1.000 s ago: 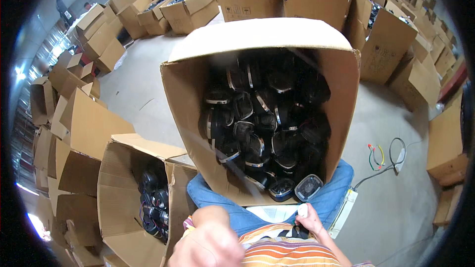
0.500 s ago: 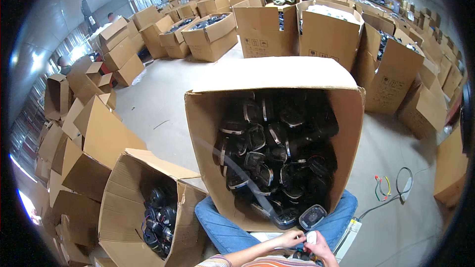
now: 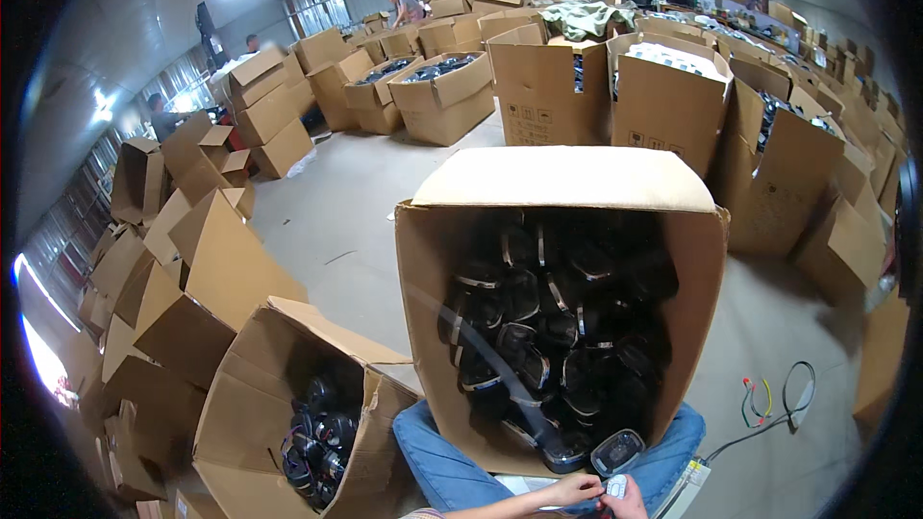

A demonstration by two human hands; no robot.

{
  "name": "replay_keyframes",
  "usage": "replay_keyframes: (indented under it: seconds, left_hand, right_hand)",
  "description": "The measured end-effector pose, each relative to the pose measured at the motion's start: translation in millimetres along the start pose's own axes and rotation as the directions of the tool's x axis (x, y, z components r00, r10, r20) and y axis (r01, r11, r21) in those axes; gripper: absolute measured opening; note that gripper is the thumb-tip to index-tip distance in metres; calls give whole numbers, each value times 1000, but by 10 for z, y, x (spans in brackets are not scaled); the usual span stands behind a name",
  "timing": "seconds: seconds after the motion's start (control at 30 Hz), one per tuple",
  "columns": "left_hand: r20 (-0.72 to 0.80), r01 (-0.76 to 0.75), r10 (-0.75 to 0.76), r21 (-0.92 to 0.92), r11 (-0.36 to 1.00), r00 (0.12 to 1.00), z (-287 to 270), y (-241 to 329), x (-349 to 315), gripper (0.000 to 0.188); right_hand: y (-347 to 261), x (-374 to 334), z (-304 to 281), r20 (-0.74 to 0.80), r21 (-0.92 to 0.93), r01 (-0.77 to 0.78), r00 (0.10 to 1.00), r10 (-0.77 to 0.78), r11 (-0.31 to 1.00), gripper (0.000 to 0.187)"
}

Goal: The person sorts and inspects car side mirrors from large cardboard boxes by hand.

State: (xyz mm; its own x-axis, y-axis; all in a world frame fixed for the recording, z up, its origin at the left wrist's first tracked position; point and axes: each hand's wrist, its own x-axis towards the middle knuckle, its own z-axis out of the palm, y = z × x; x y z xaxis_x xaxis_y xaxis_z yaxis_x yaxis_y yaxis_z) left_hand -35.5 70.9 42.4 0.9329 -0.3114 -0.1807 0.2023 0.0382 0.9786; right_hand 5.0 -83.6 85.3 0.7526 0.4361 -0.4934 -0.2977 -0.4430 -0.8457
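Observation:
Low in the view, my right hand (image 3: pixel 628 502) closes around a small white plastic piece (image 3: pixel 616 486), with a bit of red beneath it. My left hand (image 3: pixel 579 489) is beside it, fingers pinched together close to the white piece; what they hold is too small to make out. Just beyond my hands, a black, rounded unit with a silver rim and a clear face (image 3: pixel 617 452) lies at the near edge of a big open carton (image 3: pixel 415 298). Several similar black units (image 3: pixel 538 327) are piled inside that carton, between my legs.
At my left stands another open carton (image 3: pixel 240 404) holding black parts with wires (image 3: pixel 322 442). Loose coloured wires (image 3: pixel 755 402) and a grey cable (image 3: pixel 745 449) lie on the floor at right. Filled cartons (image 3: pixel 553 96) line the back; a person (image 3: pixel 406 10) bends among them.
My view has tilted up, so the cartons and my hands appear lower and slightly further right. Both hands stay together at the white piece.

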Motion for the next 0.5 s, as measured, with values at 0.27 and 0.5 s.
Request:
replay_keyframes:
  seconds: [0.27, 0.5]
  left_hand:
    - [-185, 41, -25, 87, 995, 982, 61, 225, -20, 13]
    - [-260, 27, 20, 177, 984, 966, 83, 152, -2, 17]
  right_hand:
    - [96, 48, 17, 25, 302, -94, 996, 91, 949, 39]
    - [73, 88, -54, 141, 535, -87, 990, 13, 840, 23]
